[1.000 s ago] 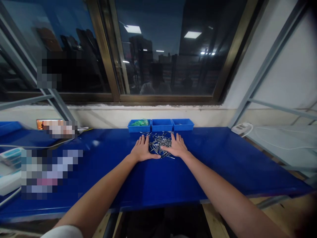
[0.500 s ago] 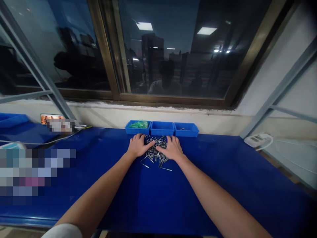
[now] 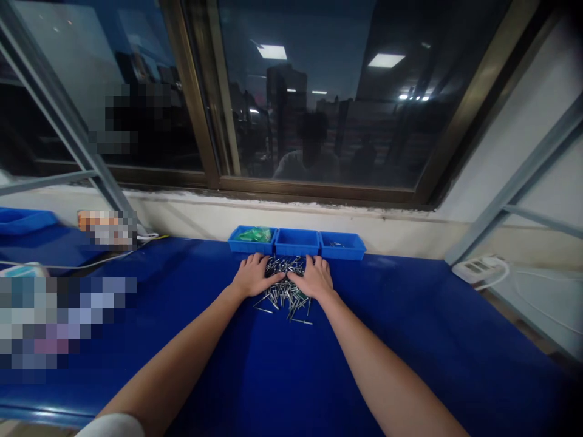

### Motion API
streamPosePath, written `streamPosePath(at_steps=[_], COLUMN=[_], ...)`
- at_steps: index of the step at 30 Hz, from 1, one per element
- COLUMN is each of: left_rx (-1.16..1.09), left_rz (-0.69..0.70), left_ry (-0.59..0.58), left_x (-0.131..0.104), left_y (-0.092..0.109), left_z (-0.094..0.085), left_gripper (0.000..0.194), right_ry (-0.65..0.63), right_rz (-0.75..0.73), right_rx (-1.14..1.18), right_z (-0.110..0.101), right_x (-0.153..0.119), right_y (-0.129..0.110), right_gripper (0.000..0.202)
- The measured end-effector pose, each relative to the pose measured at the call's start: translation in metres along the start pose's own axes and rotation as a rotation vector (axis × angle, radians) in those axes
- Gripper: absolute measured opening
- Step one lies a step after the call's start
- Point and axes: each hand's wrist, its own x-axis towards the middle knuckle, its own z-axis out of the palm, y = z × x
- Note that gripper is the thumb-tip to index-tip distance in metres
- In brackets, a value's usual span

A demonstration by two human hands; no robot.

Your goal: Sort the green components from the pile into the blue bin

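Left hand (image 3: 251, 277): grip spread, thumb apart from fingers, palm down, at the left edge of the pins (image 3: 285, 294). Right hand (image 3: 315, 279): same, grip spread, at the right edge. Neither grip is clamped on anything; whether a pin is caught under the fingers, can't tell. Thumbs point inward over the pile, tips close together; whether they touch is too small to tell.

Pins: loose metal heap between the two hands, lying at mixed angles, part behind the thumbs, part spilling out on the near side. A couple of strays lie at the near edge, one left, one right.

Just beyond the fingertips, three blue trays in a row against the wall: left tray (image 3: 251, 247) with a green bag (image 3: 257, 234), middle tray (image 3: 297, 249), right tray (image 3: 342, 252) with a few small metal bits (image 3: 336, 244).

All on the blue worktop (image 3: 282, 376). Far right, white power strip (image 3: 476, 270) with cord. Far left, blue bin (image 3: 25, 226). Window (image 3: 355, 91) behind, lights reflected.
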Motion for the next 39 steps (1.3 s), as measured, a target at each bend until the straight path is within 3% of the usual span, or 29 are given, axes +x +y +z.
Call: streamPosePath(at_steps=[7,13,21,28,35,39], left_rx=[-0.104,-0.214,-0.293,-0.267,-0.225,-0.249], left_rz=[0.28,0.408,0.424,0.505,0.42,0.396], left_ry=[0.011,0.017,0.032,-0.016,0.025,0.034], left_x=[0.0,0.0,0.002,0.002,0.002,0.0], left_y=[0.006,0.014,0.013,0.012,0.013,0.015], left_z=[-0.003,0.002,0.007,0.005,0.005,0.004], left_gripper=[0.067,0.061,0.063,0.06,0.056,0.052], right_ry=[0.01,0.028,0.09,-0.002,0.173,0.225], right_rz=[-0.005,-0.098,-0.173,-0.222,-0.24,-0.28], right_rx=[-0.01,-0.037,0.014,0.019,0.143,0.194], right_z=[0.001,0.002,0.002,0.004,0.007,0.003], right_x=[0.001,-0.003,-0.011,-0.003,0.001,0.0], right_y=[0.004,0.007,0.009,0.012,0.017,0.017], right_gripper=[0.084,0.072,0.067,0.073,0.058,0.039])
